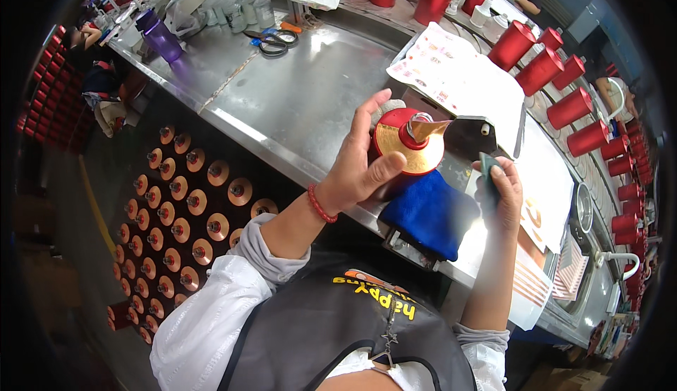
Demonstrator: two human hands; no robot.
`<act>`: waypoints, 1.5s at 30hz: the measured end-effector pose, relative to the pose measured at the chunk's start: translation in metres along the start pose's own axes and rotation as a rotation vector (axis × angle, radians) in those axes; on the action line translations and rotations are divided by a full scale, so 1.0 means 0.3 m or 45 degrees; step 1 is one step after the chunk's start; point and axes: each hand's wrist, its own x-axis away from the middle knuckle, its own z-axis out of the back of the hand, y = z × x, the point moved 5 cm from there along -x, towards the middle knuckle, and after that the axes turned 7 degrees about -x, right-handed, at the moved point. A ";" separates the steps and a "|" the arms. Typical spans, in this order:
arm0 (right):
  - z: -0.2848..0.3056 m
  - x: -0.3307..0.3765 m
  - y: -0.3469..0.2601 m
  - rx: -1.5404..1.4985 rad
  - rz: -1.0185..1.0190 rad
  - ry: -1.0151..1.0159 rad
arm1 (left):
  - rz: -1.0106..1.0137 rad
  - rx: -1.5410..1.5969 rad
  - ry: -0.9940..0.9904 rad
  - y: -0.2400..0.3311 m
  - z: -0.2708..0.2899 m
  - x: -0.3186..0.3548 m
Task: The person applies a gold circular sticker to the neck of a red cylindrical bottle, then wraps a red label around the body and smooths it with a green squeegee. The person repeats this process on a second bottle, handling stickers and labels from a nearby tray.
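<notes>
A red bottle with a gold shoulder and a narrow neck stands on the metal bench in front of me. My left hand cups its left side, thumb against the gold shoulder and index finger stretched up along it. A gold strip sticks out from the neck toward the right, beside a black block. To the right of the bottle, my right hand pinches a small, flat green piece between thumb and fingers. A folded blue cloth lies at the bench edge below the bottle.
Printed sheets lie behind the bottle. Scissors and a purple water bottle are farther left. Red bottles line a curved conveyor. Several gold-topped bottles stand on the floor at left. Other people sit beyond.
</notes>
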 end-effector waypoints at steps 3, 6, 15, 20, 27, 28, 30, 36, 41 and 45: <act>-0.082 -0.010 -0.028 0.036 0.156 -0.219 | 0.009 -0.040 0.046 -0.001 -0.012 0.004; -0.198 -0.031 -0.036 0.190 0.273 -0.431 | 0.054 0.032 0.028 -0.010 0.000 -0.011; -0.370 -0.042 0.012 0.713 0.246 -0.675 | -0.433 -0.554 0.461 0.054 0.036 0.069; -0.405 -0.010 0.027 0.658 0.396 -0.550 | -0.691 -1.135 0.324 0.057 -0.052 0.097; -0.455 0.054 0.003 0.935 0.646 -0.402 | -0.795 -1.268 0.372 0.064 -0.062 0.102; -0.455 0.050 -0.002 0.947 0.646 -0.412 | -0.825 -1.229 0.376 0.053 -0.078 0.098; -0.450 0.032 -0.009 0.940 0.616 -0.423 | -0.677 -1.060 0.373 0.031 -0.064 0.112; -0.454 -0.021 0.004 0.697 0.559 -0.496 | -0.631 -0.769 0.363 0.012 -0.022 0.100; -0.445 -0.043 0.036 0.430 0.358 -0.538 | -0.685 -1.082 0.321 0.016 -0.046 0.101; -0.436 -0.042 0.049 0.384 0.372 -0.502 | -0.680 -1.215 0.374 0.015 -0.087 0.099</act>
